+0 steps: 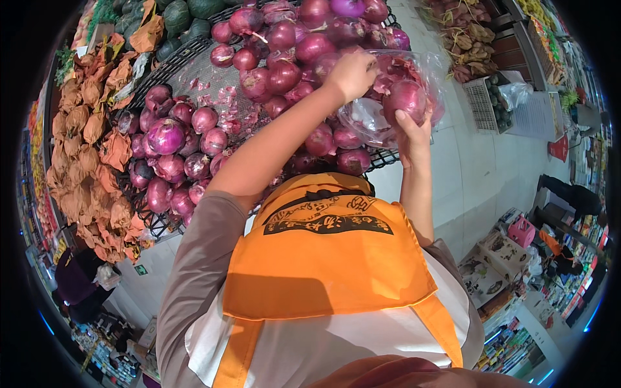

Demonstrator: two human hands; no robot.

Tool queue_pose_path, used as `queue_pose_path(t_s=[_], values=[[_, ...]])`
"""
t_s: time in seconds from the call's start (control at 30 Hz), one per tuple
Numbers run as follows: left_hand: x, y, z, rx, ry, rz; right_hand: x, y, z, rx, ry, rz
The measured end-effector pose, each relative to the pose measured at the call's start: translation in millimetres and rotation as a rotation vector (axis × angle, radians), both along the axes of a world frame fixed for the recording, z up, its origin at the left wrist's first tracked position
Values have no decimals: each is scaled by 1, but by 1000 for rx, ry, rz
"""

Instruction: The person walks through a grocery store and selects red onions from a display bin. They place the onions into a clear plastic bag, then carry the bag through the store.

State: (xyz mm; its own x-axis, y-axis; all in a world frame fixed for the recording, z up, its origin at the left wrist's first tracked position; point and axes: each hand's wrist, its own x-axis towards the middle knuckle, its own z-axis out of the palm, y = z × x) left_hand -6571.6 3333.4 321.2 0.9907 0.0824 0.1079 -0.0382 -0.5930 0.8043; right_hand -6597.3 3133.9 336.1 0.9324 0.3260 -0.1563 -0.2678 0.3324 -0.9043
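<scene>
A large red onion sits in my right hand, its thumb pressed against the onion's lower side. Around the onion spreads a clear plastic bag with loose dark red onion skins in it. My left hand is closed at the bag's left edge, fingers curled and seemingly pinching the film; the fingertips are partly hidden. Below and beyond both hands lies a heap of red onions on a black mesh crate stand. Another cluster of red onions lies to the left.
Brown paper-wrapped produce fills the far left side. Dark green squashes lie at the back. A white basket stands on the tiled floor at right. Another person is at lower left.
</scene>
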Motion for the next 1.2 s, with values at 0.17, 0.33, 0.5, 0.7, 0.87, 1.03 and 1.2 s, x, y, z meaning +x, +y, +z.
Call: queue_pose_path(t_s=[0.17,0.33,0.5,0.7,0.87,1.03,1.2], values=[[-14,3,0,-74,-169,-109,9,-10,-7,392,256,134],[-43,-2,36,-432,191,-191,2,7,-9,341,305,81],[-59,-23,40,-100,-154,-45,3,28,0,188,200,1],[-55,-21,31,-16,-213,-28,-2,31,5,3,122,-55],[-45,-28,31,-19,-421,7,-3,25,3,9,109,-93],[-40,-23,16,15,-387,35,2,25,4,173,130,-224],[-34,-24,-6,210,-303,8,6,17,12,108,191,-297]])
